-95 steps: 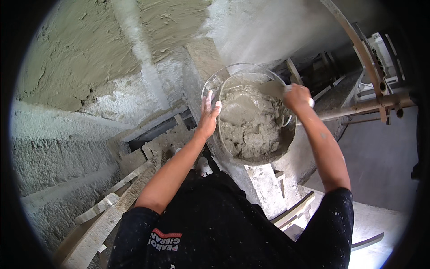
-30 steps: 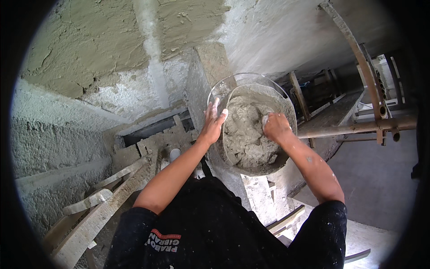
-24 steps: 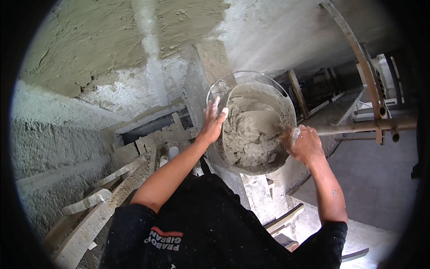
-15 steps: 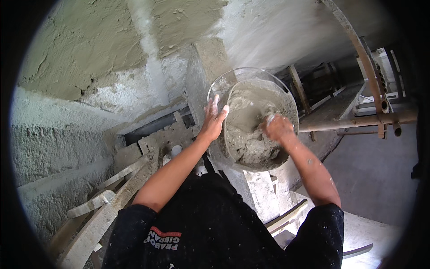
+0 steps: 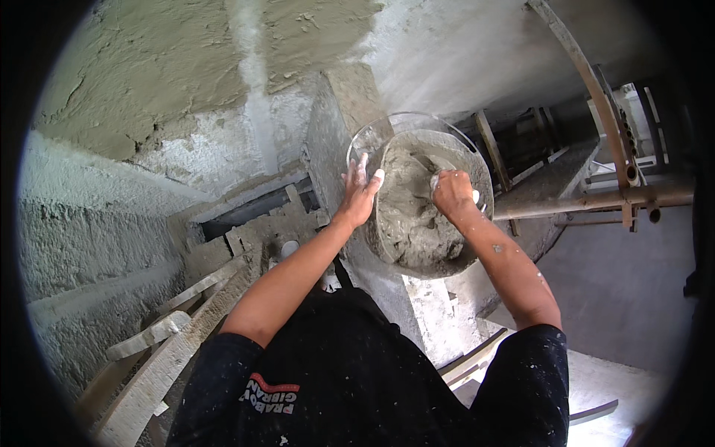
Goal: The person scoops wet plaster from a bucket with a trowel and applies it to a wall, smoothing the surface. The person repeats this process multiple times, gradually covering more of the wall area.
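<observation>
A round bucket (image 5: 378, 237) holds wet grey mortar (image 5: 417, 216), its surface lumpy and furrowed. Against the left side of its rim rests my left hand (image 5: 359, 195), fingers spread and the tips dusted with pale mortar. My right hand (image 5: 454, 195) is a closed fist over the right part of the mortar, wrapped round the handle of what looks like a trowel. A mortar-coated, blade-like part (image 5: 423, 162) shows beyond the fist; the rest is hidden by the hand and the mortar. Splashes of mortar dot my right forearm.
Fresh plaster (image 5: 164, 67) covers the upper left surface. A concrete beam (image 5: 328, 127) runs beside the bucket. Rough boards (image 5: 175, 357) lie at the lower left. Bamboo poles (image 5: 581, 205) and timber scaffolding stand at the right, with a drop to a lower floor (image 5: 618, 290).
My right hand has moved slightly up and left through the mortar, turning so the back of the fist faces up. The left hand stays against the bucket.
</observation>
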A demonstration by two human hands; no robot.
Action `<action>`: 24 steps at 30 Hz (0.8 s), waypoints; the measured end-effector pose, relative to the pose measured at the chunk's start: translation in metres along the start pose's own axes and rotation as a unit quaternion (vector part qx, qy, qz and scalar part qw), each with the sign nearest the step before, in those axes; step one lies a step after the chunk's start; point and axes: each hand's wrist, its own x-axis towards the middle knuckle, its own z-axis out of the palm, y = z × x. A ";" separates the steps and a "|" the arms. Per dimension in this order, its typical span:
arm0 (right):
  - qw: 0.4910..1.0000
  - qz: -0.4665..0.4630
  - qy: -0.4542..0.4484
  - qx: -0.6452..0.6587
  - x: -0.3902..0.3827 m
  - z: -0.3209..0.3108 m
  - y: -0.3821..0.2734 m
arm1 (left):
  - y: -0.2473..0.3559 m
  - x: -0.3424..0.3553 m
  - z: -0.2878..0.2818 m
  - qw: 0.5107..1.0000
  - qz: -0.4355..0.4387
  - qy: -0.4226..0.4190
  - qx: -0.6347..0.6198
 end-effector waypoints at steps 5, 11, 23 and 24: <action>0.998 0.028 -0.010 0.058 -0.059 -0.050 0.040 | -0.007 0.002 0.004 1.000 0.010 0.010 -0.004; 0.946 0.073 -0.228 0.219 -0.019 -0.065 0.012 | -0.012 0.005 0.002 0.999 0.028 0.008 -0.021; 0.987 0.148 -0.065 0.007 -0.003 0.026 0.044 | 0.002 0.000 0.000 1.000 -0.011 0.001 0.015; 0.993 0.085 -0.082 0.000 0.001 0.026 0.030 | 0.003 0.001 -0.001 1.000 0.010 0.006 0.017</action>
